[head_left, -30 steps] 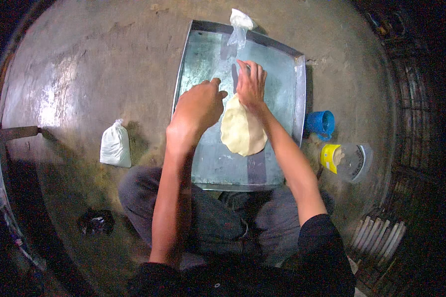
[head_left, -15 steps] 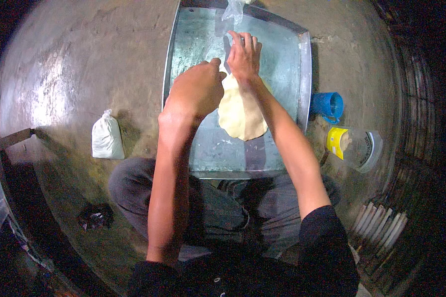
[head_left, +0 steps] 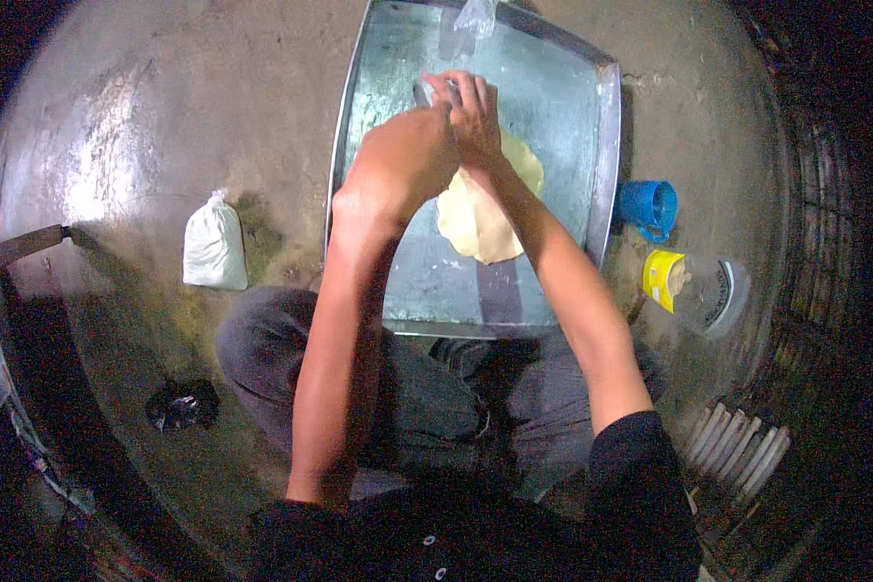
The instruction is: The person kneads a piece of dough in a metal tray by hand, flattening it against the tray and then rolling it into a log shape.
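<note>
Left hand (head_left: 405, 155) overlaps right hand (head_left: 475, 124) (grips unclear); dough (head_left: 477, 228) partly hidden.

The place seems to be a simple home or a small food workroom; which of them, I cannot tell. The bare, stained floor (head_left: 281, 97) serves as worktop: on it are 1 metal tray (head_left: 553, 121) with flat dough (head_left: 468, 225), and 1 blue mug (head_left: 642, 206).
</note>
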### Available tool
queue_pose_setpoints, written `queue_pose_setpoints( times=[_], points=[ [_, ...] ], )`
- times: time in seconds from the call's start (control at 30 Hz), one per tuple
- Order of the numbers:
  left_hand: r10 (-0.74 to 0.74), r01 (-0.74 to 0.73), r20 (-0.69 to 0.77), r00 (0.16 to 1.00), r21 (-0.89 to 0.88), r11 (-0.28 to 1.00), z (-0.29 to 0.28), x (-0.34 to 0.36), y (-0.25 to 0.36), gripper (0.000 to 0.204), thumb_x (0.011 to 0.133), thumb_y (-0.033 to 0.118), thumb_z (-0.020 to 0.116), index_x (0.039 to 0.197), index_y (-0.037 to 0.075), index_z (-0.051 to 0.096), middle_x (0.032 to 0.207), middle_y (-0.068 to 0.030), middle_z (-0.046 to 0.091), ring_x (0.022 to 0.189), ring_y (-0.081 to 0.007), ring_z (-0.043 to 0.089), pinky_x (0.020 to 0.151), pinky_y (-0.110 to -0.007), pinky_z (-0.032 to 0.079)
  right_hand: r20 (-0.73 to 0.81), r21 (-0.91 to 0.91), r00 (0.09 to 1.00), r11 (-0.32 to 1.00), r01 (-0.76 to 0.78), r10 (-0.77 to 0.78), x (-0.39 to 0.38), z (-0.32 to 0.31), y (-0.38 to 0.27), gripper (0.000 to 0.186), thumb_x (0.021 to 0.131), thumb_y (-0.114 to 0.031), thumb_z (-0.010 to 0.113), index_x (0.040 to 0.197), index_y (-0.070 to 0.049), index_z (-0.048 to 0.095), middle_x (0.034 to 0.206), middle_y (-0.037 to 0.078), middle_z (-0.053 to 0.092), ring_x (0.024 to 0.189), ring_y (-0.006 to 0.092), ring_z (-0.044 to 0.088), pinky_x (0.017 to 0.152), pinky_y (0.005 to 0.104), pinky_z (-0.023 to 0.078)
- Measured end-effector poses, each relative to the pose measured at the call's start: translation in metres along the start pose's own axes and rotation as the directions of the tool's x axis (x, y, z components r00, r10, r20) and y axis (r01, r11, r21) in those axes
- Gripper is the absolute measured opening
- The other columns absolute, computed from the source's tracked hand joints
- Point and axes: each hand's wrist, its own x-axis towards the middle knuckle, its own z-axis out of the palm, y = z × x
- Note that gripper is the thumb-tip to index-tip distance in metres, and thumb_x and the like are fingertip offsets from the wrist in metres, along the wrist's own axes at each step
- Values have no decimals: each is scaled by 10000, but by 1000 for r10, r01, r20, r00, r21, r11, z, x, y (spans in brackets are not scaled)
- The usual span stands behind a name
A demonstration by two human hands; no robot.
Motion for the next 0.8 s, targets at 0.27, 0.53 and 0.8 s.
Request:
queue_pose_setpoints(
  times=[0.27, 0.53, 0.8],
  points=[
    [-47, 48, 45, 998, -29, 998, 5, 7, 4, 346, 877, 137, 484, 1097, -110, 587, 952, -287, 684, 903, -434, 680, 809, -505, 546, -91, 61, 993, 995, -75, 80, 13, 17, 14, 324, 916, -209, 604, 1232, -138, 603, 1135, 93, 566, 1034, 297, 531, 906, 447, 400],
    [-93, 92, -30, 995, -32, 995, -7, 6, 4, 300, 958, 180, 497, 1196, 17, 581, 1064, -270, 667, 1016, -451, 635, 872, -519, 504, -166, 321, 918, 900, -294, 359, 20, -13, 30, 309, 924, -173, 583, 1219, -84, 605, 1105, 91, 587, 1029, 299, 554, 926, 438, 408],
    [59, -58, -5, 998, 31, 998, 4, 4, -6, 338, 888, 120, 502, 1120, -119, 553, 896, -287, 682, 837, -447, 682, 711, -496, 556, 16, 52, 999, 998, -29, 28, -11, -5, -5, 521, 812, -184, 627, 1325, -140, 545, 1234, 106, 526, 1176, 304, 493, 1002, 468, 374]
  ],
)
